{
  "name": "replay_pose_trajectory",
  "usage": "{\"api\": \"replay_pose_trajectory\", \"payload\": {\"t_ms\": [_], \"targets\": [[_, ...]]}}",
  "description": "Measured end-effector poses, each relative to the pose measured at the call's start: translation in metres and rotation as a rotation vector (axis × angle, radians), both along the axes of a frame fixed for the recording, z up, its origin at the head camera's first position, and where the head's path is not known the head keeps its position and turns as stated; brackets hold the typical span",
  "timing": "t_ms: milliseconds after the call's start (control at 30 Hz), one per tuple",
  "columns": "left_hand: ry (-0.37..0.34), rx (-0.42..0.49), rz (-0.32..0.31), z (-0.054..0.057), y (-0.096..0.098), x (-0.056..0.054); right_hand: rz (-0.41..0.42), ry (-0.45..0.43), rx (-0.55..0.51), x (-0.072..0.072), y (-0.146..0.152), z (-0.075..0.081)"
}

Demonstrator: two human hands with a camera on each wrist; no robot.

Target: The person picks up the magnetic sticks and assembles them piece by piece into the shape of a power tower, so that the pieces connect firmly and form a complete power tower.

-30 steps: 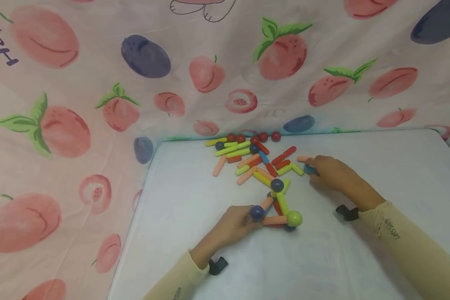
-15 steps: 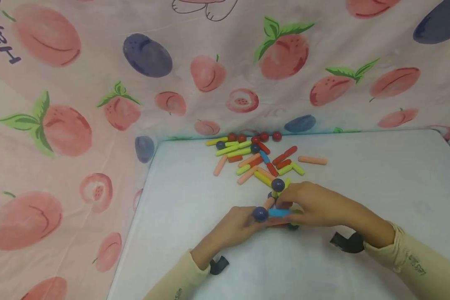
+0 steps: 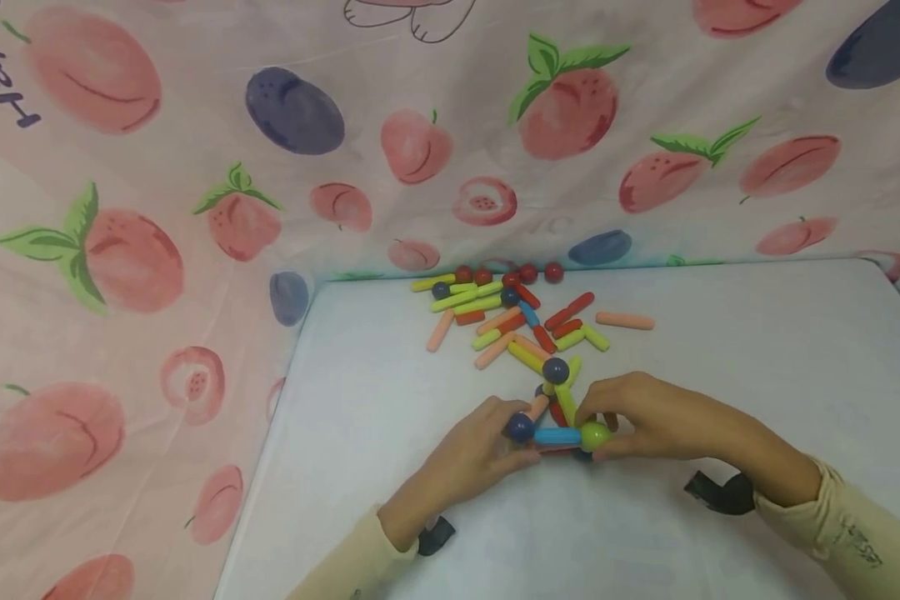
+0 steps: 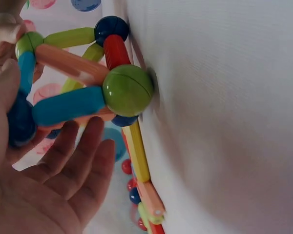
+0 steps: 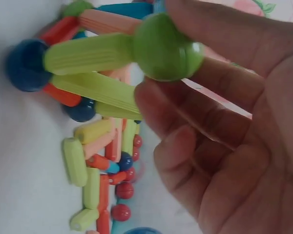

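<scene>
Right hand [image 3: 637, 417] pinches green plastic ball [image 3: 595, 436]; left hand [image 3: 480, 450] grips navy plastic ball [image 3: 521, 427]. Steady both, aligning blue plastic rod [image 3: 558, 437] between.

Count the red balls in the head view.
5, all at the back of the table, left to right: first ball, second ball, third ball, fourth ball, fifth ball. Others may be hidden.

Multicoloured ball-and-rod frame [image 3: 558, 436], apparently down on the white table [image 3: 345, 375].
</scene>
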State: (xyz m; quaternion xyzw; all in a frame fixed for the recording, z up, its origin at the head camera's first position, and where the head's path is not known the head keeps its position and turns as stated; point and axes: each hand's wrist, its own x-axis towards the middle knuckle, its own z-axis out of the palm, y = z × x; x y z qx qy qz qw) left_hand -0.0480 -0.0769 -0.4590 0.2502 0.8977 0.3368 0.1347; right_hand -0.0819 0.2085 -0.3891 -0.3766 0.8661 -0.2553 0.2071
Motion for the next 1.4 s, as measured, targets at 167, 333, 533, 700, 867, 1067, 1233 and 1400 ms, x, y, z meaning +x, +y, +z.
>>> {"api": "replay_pose_trajectory", "payload": {"t_ms": [167,333,533,700,867,1067,1233,1400], "targets": [[0.118,-0.05,-0.023,0.006,0.007,0.003,0.002,-0.022,-0.076,0.002,0.002,-0.008],[0.184,-0.138,-0.008,0.009,0.013,0.006,-0.029,-0.039,-0.088,0.006,0.0,-0.013],[0.271,-0.184,-0.014,0.005,0.016,0.005,-0.064,0.009,-0.093,0.011,-0.004,-0.016],[0.364,-0.204,-0.054,0.002,0.016,0.007,-0.071,0.021,-0.111,0.012,-0.005,-0.017],[0.424,-0.194,-0.054,0.002,0.014,0.008,-0.045,-0.021,-0.167,0.008,-0.002,-0.022],[0.29,-0.043,-0.056,0.006,-0.001,0.002,-0.214,0.067,-0.139,-0.032,0.019,-0.037],[0.08,0.092,-0.148,0.006,-0.012,-0.016,-0.445,0.19,0.037,-0.076,0.027,-0.069],[-0.126,0.19,-0.174,-0.002,-0.012,-0.041,-0.471,0.197,0.181,-0.096,0.021,-0.094]]}}
